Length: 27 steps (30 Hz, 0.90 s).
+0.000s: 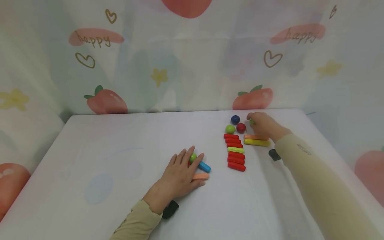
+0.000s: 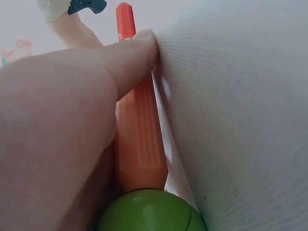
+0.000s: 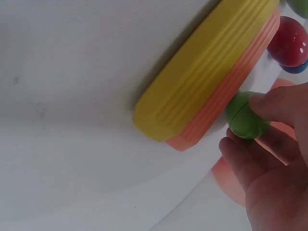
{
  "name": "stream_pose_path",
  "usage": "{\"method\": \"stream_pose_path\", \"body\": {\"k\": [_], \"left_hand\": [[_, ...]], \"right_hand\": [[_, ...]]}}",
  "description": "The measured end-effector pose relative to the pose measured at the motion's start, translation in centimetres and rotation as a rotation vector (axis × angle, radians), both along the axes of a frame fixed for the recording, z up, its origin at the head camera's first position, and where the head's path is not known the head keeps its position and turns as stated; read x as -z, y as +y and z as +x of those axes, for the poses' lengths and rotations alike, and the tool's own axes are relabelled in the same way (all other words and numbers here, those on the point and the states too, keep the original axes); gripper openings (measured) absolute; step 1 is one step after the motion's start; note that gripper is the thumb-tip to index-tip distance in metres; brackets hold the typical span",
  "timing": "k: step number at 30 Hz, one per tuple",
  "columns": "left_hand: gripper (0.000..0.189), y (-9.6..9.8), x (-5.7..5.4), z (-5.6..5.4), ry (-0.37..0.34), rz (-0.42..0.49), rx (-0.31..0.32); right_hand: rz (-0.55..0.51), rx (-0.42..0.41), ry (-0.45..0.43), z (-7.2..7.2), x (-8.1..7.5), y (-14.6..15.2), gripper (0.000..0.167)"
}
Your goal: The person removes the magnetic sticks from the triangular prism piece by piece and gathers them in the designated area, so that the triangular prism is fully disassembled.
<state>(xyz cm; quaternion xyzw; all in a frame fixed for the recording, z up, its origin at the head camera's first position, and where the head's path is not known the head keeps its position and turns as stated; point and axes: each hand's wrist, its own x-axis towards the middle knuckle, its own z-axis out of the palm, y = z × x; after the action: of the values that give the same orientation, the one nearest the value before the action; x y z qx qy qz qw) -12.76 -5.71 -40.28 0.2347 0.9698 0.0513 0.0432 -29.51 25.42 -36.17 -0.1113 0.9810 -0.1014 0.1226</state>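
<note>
My right hand (image 1: 264, 125) pinches a green ball (image 3: 246, 115) between thumb and fingers at the table's far right. Just nearer lie an orange stick (image 3: 192, 139) and a yellow stick (image 3: 192, 82), side by side. Toward the middle, my left hand (image 1: 180, 176) lies palm down with fingers spread over several pieces. From under it show a green ball (image 1: 193, 157), a blue stick (image 1: 205, 167) and an orange stick (image 1: 201, 176). A bit of red also peeks out there. In the left wrist view the thumb rests beside the orange stick (image 2: 140, 139).
Between the hands runs a column of red sticks (image 1: 236, 166) with one yellow-green stick (image 1: 235, 150) among them. Behind it sit a green ball (image 1: 230, 129), a red ball (image 1: 241, 128) and a blue ball (image 1: 235, 119). A patterned cloth (image 1: 195, 66) hangs behind the white table (image 1: 120, 133).
</note>
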Motion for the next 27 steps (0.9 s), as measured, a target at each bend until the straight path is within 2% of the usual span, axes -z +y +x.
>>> {"method": "stream_pose_path", "body": {"k": [6, 10, 15, 22, 27], "left_hand": [[0.079, 0.1, -0.1, 0.1, 0.006, -0.007, -0.001], [0.079, 0.1, -0.1, 0.1, 0.004, -0.014, -0.001], [0.079, 0.0, -0.2, 0.1, 0.002, -0.014, -0.003], [0.079, -0.1, -0.2, 0.2, 0.011, -0.008, 0.0], [0.078, 0.0, -0.2, 0.3, 0.015, 0.0, 0.002]], "right_hand": [[-0.013, 0.016, -0.014, -0.2, 0.2, 0.8, 0.048], [-0.056, 0.067, -0.025, -0.1, 0.1, 1.2, 0.051], [-0.112, 0.104, 0.002, 0.6, -0.6, 1.3, 0.053], [-0.137, -0.041, 0.209, 3.3, -1.4, -0.2, 0.041], [-0.182, -0.102, 0.292, 5.2, -1.3, -1.3, 0.037]]}}
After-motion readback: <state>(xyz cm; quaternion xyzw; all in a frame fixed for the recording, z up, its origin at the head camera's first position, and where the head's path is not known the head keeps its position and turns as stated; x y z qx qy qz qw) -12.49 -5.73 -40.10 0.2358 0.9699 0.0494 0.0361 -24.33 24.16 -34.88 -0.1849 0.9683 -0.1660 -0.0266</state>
